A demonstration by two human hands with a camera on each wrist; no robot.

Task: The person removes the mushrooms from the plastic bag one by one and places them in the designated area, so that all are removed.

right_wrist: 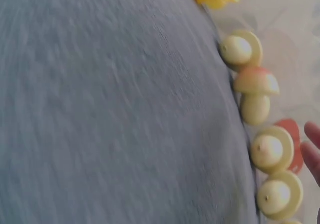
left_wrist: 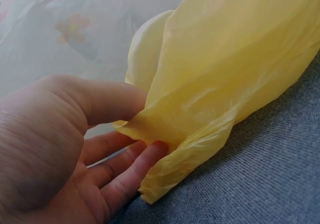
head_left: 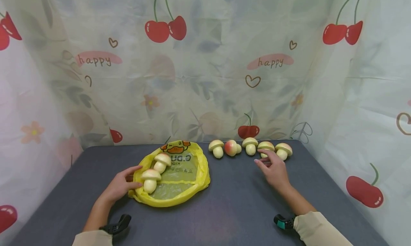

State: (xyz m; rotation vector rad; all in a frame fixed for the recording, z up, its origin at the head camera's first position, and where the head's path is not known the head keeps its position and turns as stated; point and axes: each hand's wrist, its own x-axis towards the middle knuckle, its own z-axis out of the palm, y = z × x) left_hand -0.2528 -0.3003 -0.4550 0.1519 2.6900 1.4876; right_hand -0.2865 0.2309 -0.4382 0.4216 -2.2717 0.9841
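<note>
The left hand (head_left: 120, 183) has its grip clamped on the rim of the yellow bag (head_left: 173, 202), at the left side. The right hand (head_left: 277, 171) is poised at the fourth of five mushrooms (head_left: 265, 145) lined along the counter (head_left: 218, 217)'s back edge. Its grip stands apart; whether it touches, I cannot tell. Two mushrooms (head_left: 150, 183) sit inside the bag, towards its left wall.

Advised handling: close lightly round one cap, lift clear of its neighbours, and hold the rim steady, as the film would likely fold.

Condition: mushrooms smooth and rounded, stems pale, caps creamy; the second in line lies sideways, its cap blushed red. Bag thin, translucent, mouth spread wide, duck print visible.
</note>
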